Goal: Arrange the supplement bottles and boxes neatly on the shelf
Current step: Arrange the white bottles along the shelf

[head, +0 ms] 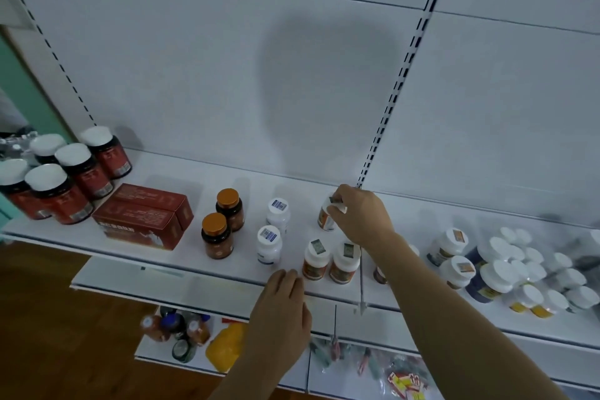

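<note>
My right hand (360,214) grips the white cap of an orange-labelled bottle (325,219) standing near the back of the white shelf (211,178). Two matching orange-labelled bottles (316,260) (344,261) stand in front of it near the shelf's edge. My left hand (281,308) rests with relaxed fingers on the front edge, holding nothing. Left of these stand two white bottles (272,230), two amber bottles with orange caps (224,227), two red boxes (143,216) and several dark bottles with red labels (65,175).
A loose crowd of white-capped bottles (506,273) fills the shelf's right part. A slotted upright (389,101) runs up the back panel. Lower shelves hold small bottles (175,328), a yellow packet (227,344) and packets (399,377). Wooden floor lies at the left.
</note>
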A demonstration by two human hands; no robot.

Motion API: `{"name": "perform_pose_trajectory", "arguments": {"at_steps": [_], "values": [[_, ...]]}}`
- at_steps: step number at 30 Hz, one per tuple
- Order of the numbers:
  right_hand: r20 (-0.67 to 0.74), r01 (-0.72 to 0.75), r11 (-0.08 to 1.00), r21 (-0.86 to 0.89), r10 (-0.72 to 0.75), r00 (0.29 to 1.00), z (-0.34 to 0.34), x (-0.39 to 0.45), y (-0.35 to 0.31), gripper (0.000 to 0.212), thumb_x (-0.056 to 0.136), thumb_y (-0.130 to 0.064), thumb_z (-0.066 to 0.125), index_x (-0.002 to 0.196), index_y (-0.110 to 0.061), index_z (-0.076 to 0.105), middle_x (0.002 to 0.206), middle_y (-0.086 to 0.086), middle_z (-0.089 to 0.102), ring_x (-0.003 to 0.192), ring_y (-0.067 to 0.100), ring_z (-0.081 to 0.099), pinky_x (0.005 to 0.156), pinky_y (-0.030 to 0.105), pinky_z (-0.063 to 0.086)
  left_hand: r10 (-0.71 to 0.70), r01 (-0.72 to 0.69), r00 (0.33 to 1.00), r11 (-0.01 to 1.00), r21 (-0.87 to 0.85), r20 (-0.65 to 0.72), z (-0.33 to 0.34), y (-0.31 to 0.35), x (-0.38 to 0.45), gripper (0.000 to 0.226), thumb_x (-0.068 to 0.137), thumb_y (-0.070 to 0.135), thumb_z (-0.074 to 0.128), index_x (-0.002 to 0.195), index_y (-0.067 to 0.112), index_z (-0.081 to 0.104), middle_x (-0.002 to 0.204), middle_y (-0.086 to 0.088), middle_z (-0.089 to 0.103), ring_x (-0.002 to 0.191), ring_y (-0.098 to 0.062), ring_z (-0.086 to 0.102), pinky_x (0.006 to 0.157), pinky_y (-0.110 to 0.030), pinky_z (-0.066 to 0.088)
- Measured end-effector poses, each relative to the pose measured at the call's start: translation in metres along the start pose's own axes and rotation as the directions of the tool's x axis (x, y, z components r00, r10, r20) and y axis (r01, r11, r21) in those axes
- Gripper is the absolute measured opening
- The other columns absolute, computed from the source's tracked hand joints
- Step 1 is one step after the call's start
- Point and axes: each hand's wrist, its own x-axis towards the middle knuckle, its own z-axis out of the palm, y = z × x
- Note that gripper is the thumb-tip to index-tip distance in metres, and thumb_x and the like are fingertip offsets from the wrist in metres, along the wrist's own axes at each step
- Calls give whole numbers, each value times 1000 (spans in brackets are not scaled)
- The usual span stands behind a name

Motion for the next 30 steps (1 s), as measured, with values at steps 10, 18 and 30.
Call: {"name": "perform_pose_trajectory", "arguments": {"at_steps": [10, 18, 30], "values": [[-317, -4, 816, 578, 229, 920, -86, -78, -23, 9, 91, -31, 71, 97, -32, 65, 82, -17, 71, 80, -2, 65, 67, 10, 50, -319, 100, 913, 778, -620, -253, -104, 43, 16, 35, 92, 51, 48, 108, 26, 66, 101, 15, 64, 91, -6, 60, 76, -17, 48], [-292, 78, 475, 877, 397, 870, -111, -152, -41, 6, 95, -14, 66, 97, -16, 71, 84, -6, 77, 79, 13, 73, 72, 24, 60, -462, -17, 866, 357, -934, -193, -154, 119, 7, 31, 83, 52, 50, 111, 43, 60, 108, 26, 66, 97, 13, 62, 67, -5, 50], [-298, 170, 263, 950, 592, 748, -93, -167, -44, 14, 92, -18, 66, 105, -14, 69, 95, -5, 77, 92, 10, 74, 78, 18, 56, -556, -44, 806, 289, -956, -205, -156, 147, 8, 38, 84, 47, 52, 112, 29, 69, 100, 19, 75, 93, 6, 68, 73, -7, 52]]}}
